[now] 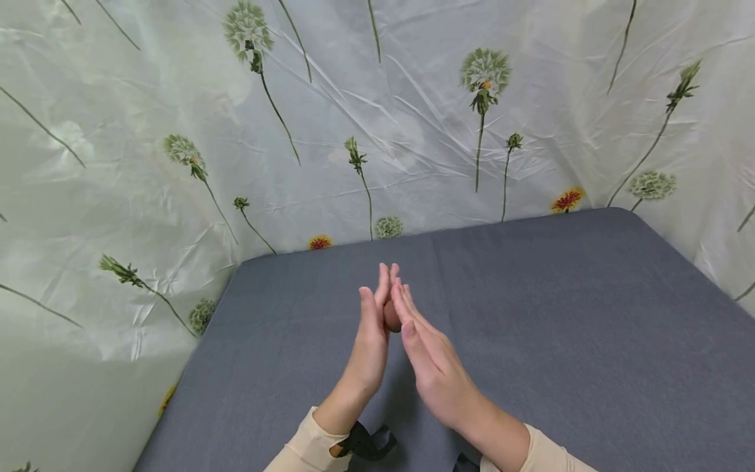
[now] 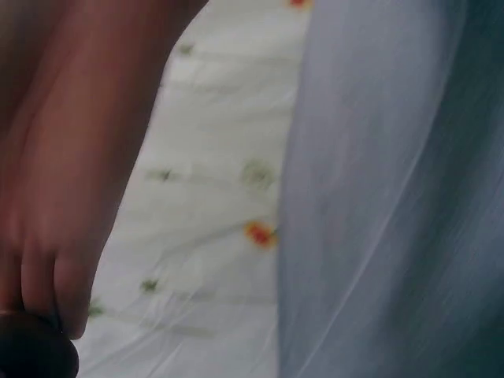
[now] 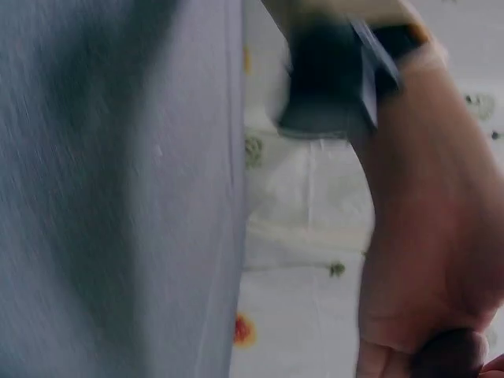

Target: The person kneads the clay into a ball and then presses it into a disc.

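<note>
A small brown ball (image 1: pixel 392 318) sits between the two palms, which face each other above the grey surface. My left hand (image 1: pixel 370 341) stands upright on its left side, fingers straight and thumb pointing up. From the right, my right hand (image 1: pixel 433 360) leans in against the ball with its fingers extended. The fingertips of both hands come close together above it. In the left wrist view the ball (image 2: pixel 35 350) is a dark round shape at the bottom corner, below fingers. The right wrist view shows the ball (image 3: pixel 449 354) against a palm, partly cut off by the frame edge.
A grey cloth-covered table (image 1: pixel 560 314) spreads beneath the hands. Behind it and at both sides hangs a pale curtain (image 1: pixel 413 118) printed with dandelions and stems. A black strap (image 1: pixel 368 442) is at the left wrist, below a cream sleeve (image 1: pixel 312 442).
</note>
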The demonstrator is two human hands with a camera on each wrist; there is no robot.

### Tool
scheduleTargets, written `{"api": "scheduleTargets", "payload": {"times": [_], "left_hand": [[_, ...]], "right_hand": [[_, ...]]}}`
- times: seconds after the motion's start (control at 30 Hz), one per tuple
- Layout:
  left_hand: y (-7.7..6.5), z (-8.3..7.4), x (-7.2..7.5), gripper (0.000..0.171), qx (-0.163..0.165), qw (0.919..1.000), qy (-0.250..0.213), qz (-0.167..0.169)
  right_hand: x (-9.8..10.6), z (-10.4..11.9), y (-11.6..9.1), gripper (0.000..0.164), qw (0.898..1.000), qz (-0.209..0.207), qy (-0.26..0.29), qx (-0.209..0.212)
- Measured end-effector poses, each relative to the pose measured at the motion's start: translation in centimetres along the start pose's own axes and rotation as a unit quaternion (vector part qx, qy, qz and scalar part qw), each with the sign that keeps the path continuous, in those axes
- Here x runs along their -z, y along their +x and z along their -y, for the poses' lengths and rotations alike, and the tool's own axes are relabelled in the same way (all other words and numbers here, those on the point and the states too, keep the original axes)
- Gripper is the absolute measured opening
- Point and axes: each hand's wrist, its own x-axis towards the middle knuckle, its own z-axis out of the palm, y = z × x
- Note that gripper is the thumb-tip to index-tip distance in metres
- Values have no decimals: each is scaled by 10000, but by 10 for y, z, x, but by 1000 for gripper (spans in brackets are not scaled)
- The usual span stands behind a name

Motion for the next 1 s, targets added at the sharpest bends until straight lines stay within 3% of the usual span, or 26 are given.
{"api": "scheduleTargets", "payload": {"times": [0.17, 0.27, 0.4, 0.5, 0.63, 0.8, 1.0], "left_hand": [[-8, 5, -17, 74, -107, 9992, 243, 315], [-11, 1, -18, 73, -211, 9986, 447, 196], [-8, -7, -9, 74, -340, 9983, 447, -146], [-3, -11, 1, 76, -344, 9980, 378, -376], [3, -8, 10, 78, -147, 9980, 318, -520], [0, 5, -2, 74, -208, 9990, 336, -206], [-12, 9, -23, 66, -419, 9951, 879, 137]], "right_hand": [[14, -12, 10, 54, 9986, -329, 178, -370], [15, -17, 11, 56, 9965, -276, 360, -705], [3, -18, 5, 57, 9948, 153, 349, -948], [-8, -14, -2, 56, 9959, 371, 290, -768], [-13, -7, -7, 53, 9993, 272, 144, -231], [-3, -3, -2, 51, 9998, -123, -144, -25], [9, -12, 6, 54, 9972, -516, 181, -517]]}}
